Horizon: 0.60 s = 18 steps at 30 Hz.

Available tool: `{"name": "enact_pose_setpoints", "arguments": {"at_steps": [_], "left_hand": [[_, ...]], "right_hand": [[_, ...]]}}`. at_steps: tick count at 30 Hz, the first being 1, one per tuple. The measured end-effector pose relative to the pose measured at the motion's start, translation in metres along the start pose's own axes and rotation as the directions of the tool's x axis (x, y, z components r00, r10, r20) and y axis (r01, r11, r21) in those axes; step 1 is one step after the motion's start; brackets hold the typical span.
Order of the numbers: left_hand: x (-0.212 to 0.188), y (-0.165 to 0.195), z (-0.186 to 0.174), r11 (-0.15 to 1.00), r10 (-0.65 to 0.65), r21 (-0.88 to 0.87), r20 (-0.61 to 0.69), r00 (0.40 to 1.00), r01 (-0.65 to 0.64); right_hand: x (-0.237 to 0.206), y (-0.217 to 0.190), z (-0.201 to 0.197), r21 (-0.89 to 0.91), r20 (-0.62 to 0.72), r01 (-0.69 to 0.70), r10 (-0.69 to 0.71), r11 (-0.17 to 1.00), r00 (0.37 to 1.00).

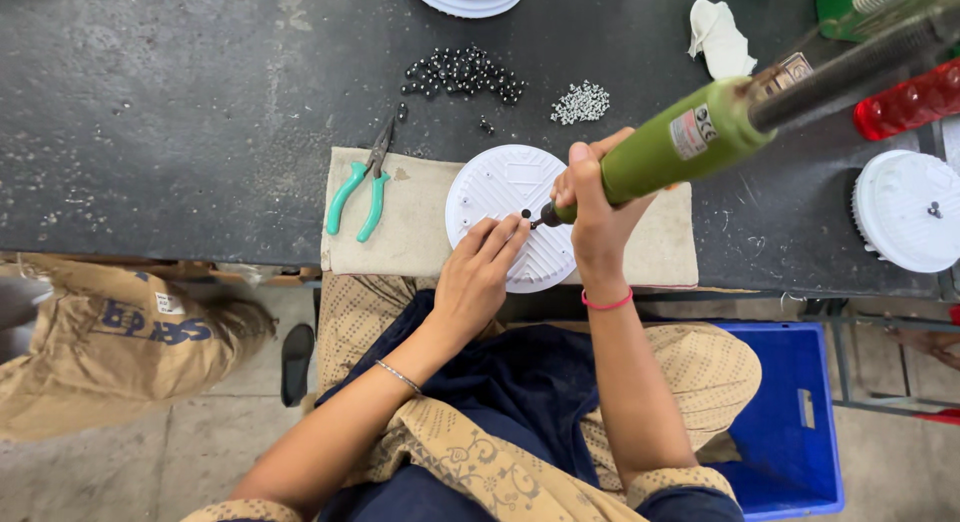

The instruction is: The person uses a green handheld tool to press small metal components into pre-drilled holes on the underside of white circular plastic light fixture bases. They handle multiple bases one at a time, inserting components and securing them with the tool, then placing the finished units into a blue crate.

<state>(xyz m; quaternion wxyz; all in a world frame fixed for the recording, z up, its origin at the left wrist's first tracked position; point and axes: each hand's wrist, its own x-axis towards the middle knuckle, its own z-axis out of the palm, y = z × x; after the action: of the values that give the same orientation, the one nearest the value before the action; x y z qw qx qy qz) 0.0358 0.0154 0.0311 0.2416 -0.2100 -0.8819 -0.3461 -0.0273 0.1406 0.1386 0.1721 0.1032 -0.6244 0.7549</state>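
At centre frame we note the white ribbed disc, seemingly light rigid plastic best steadied at its rim, lying on a beige cloth on the counter, left hand fingertips pressing it, right hand clamped around the green power screwdriver.

Small white and red label stuck on green power tool; brown sack with blue print, white tag, lying on floor.
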Motion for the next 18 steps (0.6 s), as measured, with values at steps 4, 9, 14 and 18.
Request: {"name": "enact_pose_setpoints", "arguments": {"at_steps": [4,9,14,18], "left_hand": [[0.009,-0.009,-0.001,1.000,-0.010,-0.010,0.012,1.000,0.010],[0.009,-0.017,0.005,0.998,-0.039,-0.048,0.043,0.998,0.041],[0.019,-0.013,0.002,0.998,-0.013,-0.056,-0.026,1.000,0.011],[0.024,-0.009,-0.004,0.995,-0.064,-0.076,-0.009,0.998,0.063]], "right_hand": [[0.010,0.011,0.001,0.019,-0.040,-0.026,0.027,0.999,0.999],[0.014,0.033,0.002,0.007,-0.027,-0.065,0.065,0.998,0.998],[0.020,0.018,-0.005,0.052,-0.008,0.015,-0.015,0.999,1.000],[0.031,-0.003,-0.010,0.082,-0.063,0.004,0.002,0.997,0.998]]}}
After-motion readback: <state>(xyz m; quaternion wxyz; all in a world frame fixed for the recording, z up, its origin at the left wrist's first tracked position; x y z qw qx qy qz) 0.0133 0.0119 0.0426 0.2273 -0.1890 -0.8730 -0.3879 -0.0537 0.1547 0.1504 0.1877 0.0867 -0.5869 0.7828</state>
